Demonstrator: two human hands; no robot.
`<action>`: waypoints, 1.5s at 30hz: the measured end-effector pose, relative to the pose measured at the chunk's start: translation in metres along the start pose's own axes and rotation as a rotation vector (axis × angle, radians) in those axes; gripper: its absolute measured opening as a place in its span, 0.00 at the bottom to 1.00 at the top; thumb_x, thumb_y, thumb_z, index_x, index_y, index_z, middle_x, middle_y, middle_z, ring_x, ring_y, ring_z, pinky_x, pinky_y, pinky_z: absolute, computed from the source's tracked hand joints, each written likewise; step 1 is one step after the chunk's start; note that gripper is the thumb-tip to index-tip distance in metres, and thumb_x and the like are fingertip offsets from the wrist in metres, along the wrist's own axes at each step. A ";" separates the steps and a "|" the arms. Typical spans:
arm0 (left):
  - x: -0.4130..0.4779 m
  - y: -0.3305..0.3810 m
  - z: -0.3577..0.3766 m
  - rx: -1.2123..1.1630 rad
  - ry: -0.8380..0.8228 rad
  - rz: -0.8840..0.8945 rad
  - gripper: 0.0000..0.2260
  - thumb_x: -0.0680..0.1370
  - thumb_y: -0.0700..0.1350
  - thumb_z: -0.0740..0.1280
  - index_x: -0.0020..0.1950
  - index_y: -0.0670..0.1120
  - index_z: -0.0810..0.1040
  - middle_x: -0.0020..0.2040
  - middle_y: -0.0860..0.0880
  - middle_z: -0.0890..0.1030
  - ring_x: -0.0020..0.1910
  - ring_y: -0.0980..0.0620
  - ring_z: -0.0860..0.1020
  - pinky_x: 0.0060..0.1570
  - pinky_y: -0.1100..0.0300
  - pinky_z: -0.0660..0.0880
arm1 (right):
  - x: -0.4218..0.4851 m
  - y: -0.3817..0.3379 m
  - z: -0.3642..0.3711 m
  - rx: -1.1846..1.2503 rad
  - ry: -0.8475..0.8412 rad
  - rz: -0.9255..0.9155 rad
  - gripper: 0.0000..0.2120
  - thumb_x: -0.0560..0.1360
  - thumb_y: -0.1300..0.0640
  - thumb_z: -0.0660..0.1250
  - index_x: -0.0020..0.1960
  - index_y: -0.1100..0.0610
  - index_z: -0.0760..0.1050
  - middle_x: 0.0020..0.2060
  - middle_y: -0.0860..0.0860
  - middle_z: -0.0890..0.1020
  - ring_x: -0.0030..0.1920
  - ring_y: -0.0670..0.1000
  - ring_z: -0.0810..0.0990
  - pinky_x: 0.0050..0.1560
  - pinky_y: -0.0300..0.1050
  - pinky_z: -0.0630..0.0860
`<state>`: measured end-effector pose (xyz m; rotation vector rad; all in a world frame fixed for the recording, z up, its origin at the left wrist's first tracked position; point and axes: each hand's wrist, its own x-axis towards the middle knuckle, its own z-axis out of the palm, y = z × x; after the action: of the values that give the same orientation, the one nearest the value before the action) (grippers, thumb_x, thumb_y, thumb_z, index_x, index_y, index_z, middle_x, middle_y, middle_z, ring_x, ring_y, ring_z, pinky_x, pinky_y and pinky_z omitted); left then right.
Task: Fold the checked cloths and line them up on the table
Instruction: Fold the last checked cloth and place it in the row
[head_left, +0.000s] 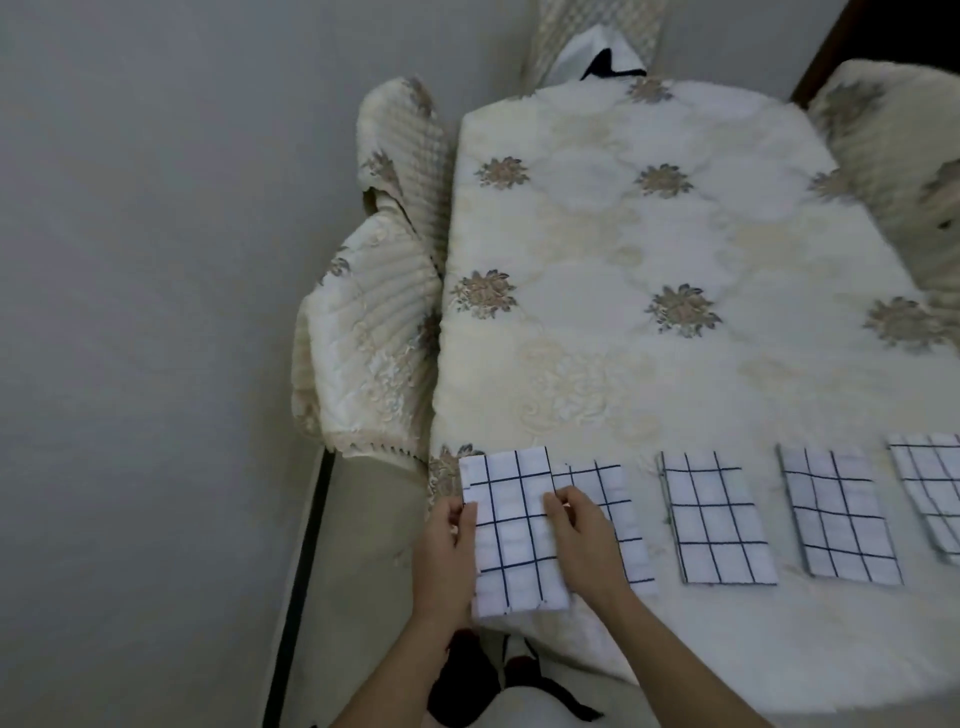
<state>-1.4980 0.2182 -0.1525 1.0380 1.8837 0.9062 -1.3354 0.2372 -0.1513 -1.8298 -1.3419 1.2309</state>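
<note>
A folded white cloth with dark checks (511, 530) lies at the table's near left corner. My left hand (447, 551) grips its left edge and my right hand (584, 545) grips its right edge, thumbs on top. Partly under my right hand lies a second folded checked cloth (615, 499). To the right, a row of folded checked cloths runs along the front edge: a third cloth (717, 519), a fourth cloth (839, 514), and a fifth cloth (935, 488) cut off by the frame.
The table wears a cream quilted cover with flower motifs (649, 249). A chair with a matching cover (374, 322) stands at the left side, another padded chair (893, 135) at the far right. Grey floor lies to the left.
</note>
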 end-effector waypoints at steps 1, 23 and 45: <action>0.008 0.000 0.002 0.011 -0.032 0.006 0.06 0.82 0.47 0.65 0.46 0.51 0.78 0.41 0.54 0.82 0.39 0.57 0.80 0.41 0.55 0.78 | 0.003 0.001 0.000 -0.004 0.013 0.021 0.14 0.83 0.50 0.60 0.40 0.53 0.71 0.30 0.48 0.73 0.29 0.41 0.69 0.32 0.36 0.65; 0.102 0.000 0.022 0.337 -0.213 -0.004 0.09 0.81 0.45 0.66 0.41 0.44 0.76 0.38 0.48 0.79 0.39 0.50 0.77 0.40 0.55 0.73 | 0.072 0.000 0.022 -0.215 0.086 0.247 0.18 0.82 0.52 0.61 0.35 0.56 0.68 0.29 0.49 0.73 0.29 0.46 0.69 0.28 0.36 0.63; 0.112 -0.020 0.017 0.480 -0.125 0.091 0.09 0.78 0.47 0.70 0.42 0.45 0.74 0.41 0.50 0.76 0.42 0.50 0.74 0.40 0.57 0.68 | 0.077 0.009 0.035 -0.362 0.168 0.260 0.11 0.79 0.46 0.66 0.43 0.52 0.75 0.35 0.45 0.78 0.36 0.43 0.76 0.35 0.43 0.72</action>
<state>-1.5292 0.3129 -0.2092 1.4372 2.0059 0.4267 -1.3574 0.3036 -0.2007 -2.3661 -1.3284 0.9725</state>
